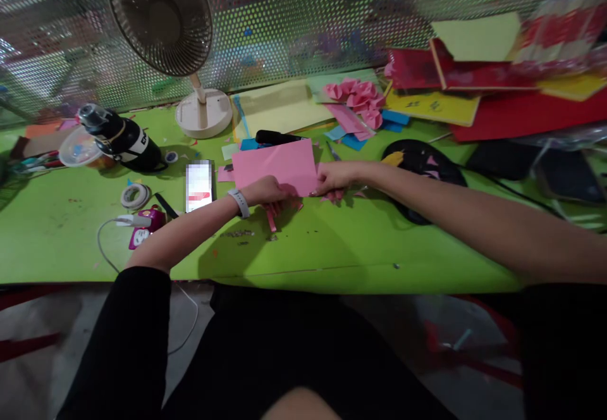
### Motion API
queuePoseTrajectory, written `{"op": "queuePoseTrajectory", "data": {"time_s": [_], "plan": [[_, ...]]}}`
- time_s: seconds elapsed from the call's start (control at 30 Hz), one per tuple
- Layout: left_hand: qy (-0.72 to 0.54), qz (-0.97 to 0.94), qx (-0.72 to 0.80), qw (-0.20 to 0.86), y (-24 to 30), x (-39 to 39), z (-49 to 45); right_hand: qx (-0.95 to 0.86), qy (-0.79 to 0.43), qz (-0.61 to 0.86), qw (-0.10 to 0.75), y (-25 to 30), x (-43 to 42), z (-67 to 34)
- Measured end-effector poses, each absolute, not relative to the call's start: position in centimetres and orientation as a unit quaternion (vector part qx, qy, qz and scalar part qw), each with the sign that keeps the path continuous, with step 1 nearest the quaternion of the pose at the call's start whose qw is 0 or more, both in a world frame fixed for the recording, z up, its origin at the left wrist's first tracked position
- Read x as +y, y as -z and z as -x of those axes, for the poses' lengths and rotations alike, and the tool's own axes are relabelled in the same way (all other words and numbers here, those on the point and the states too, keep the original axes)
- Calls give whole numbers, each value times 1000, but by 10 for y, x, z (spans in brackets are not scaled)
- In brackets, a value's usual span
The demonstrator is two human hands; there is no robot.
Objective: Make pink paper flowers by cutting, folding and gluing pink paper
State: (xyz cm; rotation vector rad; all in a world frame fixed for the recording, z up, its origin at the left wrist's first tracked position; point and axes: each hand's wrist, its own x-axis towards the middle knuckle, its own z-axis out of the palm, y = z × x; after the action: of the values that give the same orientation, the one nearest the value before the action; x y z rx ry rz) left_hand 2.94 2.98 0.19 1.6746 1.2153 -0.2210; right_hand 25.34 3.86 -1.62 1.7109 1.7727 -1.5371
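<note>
A pink sheet of paper [277,164] is held tilted up over the green table [71,230], at its middle. My left hand [266,191] grips the sheet's lower edge, fingers closed around it; a white band sits on that wrist. My right hand [334,178] pinches the sheet's lower right corner. A narrow pink strip [271,219] hangs or lies just below my left hand. Small pink scraps [337,198] lie under my right hand.
A phone [198,185], tape roll [134,195], pink device with white cable [141,229] and black bottle [122,138] lie left. A white fan [165,34] stands behind. Pink paper flowers [359,97], coloured sheets [474,85] and dark bags [420,160] fill the right.
</note>
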Motion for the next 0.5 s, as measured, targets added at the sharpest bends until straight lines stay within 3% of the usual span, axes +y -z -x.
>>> {"op": "queuePoseTrajectory", "data": {"time_s": [0.2, 0.43, 0.5], "plan": [[110, -682, 492, 530, 5, 32, -50, 622, 503, -586, 128, 13, 36, -253], [126, -670, 537, 497, 0, 34, -10, 634, 503, -563, 166, 13, 46, -261], [143, -670, 546, 483, -4, 35, 6, 641, 508, -560, 131, 15, 50, -265]]}}
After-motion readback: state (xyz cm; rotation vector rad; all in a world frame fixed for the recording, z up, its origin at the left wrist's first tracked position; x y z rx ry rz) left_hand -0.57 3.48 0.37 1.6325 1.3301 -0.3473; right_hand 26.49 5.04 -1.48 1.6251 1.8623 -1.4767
